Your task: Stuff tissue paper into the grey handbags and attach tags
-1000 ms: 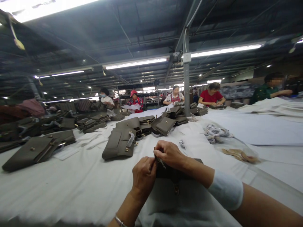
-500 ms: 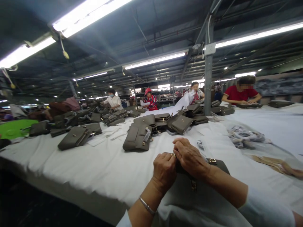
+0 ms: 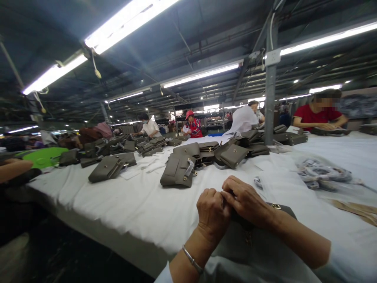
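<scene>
A dark olive-grey handbag (image 3: 287, 211) lies at the table's near edge, mostly covered by my arms. Gold hardware shows on it: a buckle (image 3: 276, 206) beside my right wrist and a dangling clasp (image 3: 248, 237) below. My left hand (image 3: 212, 210) is closed at the bag's far left corner, its fingers curled in. Against it, my right hand (image 3: 246, 200) bends over the same spot with thumb and fingers pinched together. What lies between the fingertips is hidden, though both hands are at the bag. A silver bangle (image 3: 192, 259) circles my left wrist.
Similar handbags (image 3: 178, 169) are heaped ahead on the white-covered table (image 3: 123, 208), with another bag (image 3: 107, 169) to the left. Wrapped straps (image 3: 324, 173) and tan strips (image 3: 355, 210) lie right. A metal post (image 3: 269, 102) rises behind. Co-workers (image 3: 319, 114) work across; another person's forearm (image 3: 14, 169) enters left.
The view has swung slightly left, so everything sits farther right. Gold hardware seen between my fingers is now covered. Another person's forearm has appeared at the left edge.
</scene>
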